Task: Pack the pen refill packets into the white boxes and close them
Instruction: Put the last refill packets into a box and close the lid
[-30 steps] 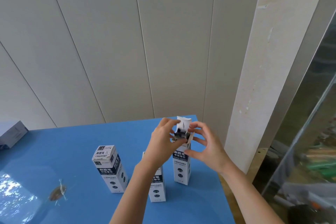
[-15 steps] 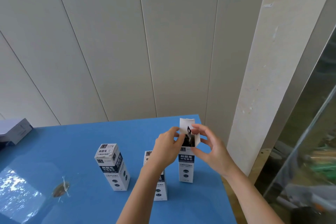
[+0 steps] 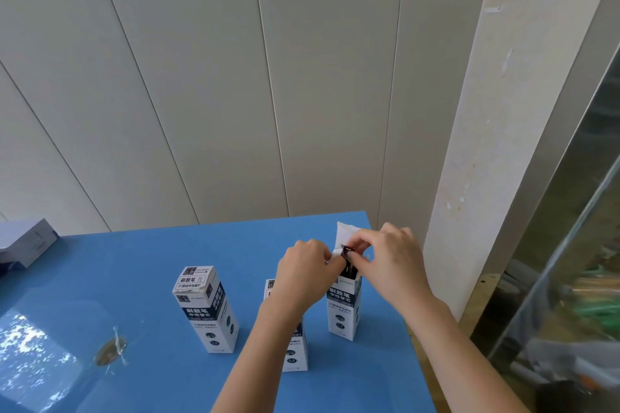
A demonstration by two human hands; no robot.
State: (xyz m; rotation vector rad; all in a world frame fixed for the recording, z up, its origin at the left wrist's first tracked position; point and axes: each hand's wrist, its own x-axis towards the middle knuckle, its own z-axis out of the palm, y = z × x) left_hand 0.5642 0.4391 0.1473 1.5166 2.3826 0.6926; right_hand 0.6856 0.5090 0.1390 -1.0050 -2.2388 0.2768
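Right of centre, the open box stands on the table, flap up. The left hand grips its rim; the right hand pinches the dark packet at its mouth, mostly hidden inside. The left forearm covers much of the middle box.

My blue table looks smooth and glossy, mirroring light, each white box matt printed card, the wall panels matt.
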